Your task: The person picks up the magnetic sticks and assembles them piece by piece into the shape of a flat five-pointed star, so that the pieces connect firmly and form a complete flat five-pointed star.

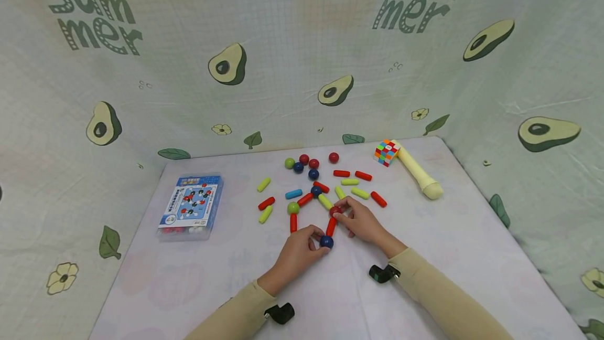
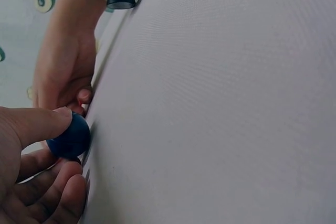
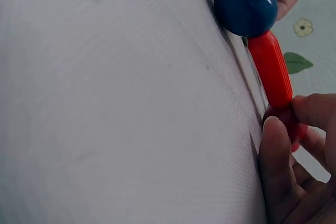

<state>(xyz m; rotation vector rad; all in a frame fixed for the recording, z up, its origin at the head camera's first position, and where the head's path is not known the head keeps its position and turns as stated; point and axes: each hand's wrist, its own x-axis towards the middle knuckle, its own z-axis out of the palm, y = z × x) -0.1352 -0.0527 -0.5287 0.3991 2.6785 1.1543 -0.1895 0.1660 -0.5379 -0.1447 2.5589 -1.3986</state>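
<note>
My left hand (image 1: 299,251) pinches a dark blue ball (image 1: 326,242) between thumb and fingers, low over the cloth. With thumb and fingertips my right hand (image 1: 362,222) grips a dark red ball (image 1: 335,211), partly hidden by them. A red rod (image 3: 270,69) joins these two balls. From the red ball a yellow-green rod (image 1: 325,202) runs up to another blue ball (image 1: 316,191). That ball meets a red rod (image 1: 305,199) leading to a green ball (image 1: 293,208), from which one more red rod (image 1: 293,222) points toward my left hand.
Loose balls (image 1: 304,159) in red, blue and green lie behind the chain. Several loose rods (image 1: 378,199) are scattered on both sides, one of them a blue rod (image 1: 293,193). A boxed set (image 1: 191,207) lies left; a puzzle cube (image 1: 387,152) and pale yellow stick (image 1: 420,172) lie back right.
</note>
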